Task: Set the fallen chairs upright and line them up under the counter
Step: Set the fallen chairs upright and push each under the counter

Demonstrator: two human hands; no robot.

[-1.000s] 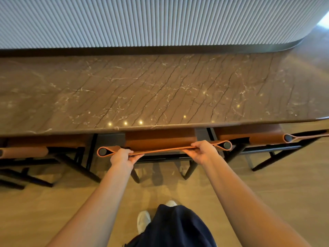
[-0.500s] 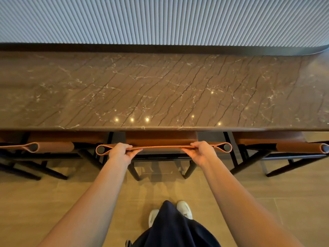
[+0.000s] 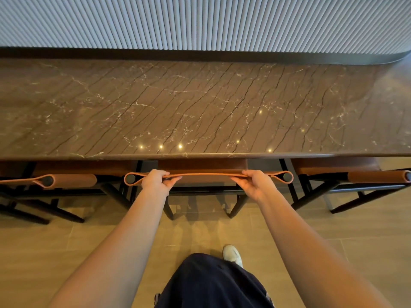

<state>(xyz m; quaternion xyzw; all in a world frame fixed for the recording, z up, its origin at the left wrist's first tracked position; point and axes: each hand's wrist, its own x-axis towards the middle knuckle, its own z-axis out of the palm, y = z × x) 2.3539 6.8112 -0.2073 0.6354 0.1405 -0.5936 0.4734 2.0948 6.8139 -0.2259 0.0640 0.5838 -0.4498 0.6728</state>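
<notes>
Three upright chairs with tan leather and black frames stand side by side, their seats tucked under the brown marble counter (image 3: 200, 107). The middle chair (image 3: 206, 175) shows its thin leather backrest strap edge-on. My left hand (image 3: 156, 181) grips the strap near its left end and my right hand (image 3: 255, 182) grips it near its right end. The left chair (image 3: 73, 180) and the right chair (image 3: 375, 176) flank it, untouched. Most of each seat is hidden beneath the counter edge.
A ribbed grey wall panel (image 3: 200, 21) rises behind the counter. Black chair legs (image 3: 235, 207) splay out over the wooden floor (image 3: 44, 252). My dark trousers and a white shoe (image 3: 232, 254) are below, close to the middle chair.
The middle chair has straightened to sit square with the counter edge, its backrest closer to it. Both hands kept their hold. The view shifted so both neighbouring chairs show more evenly.
</notes>
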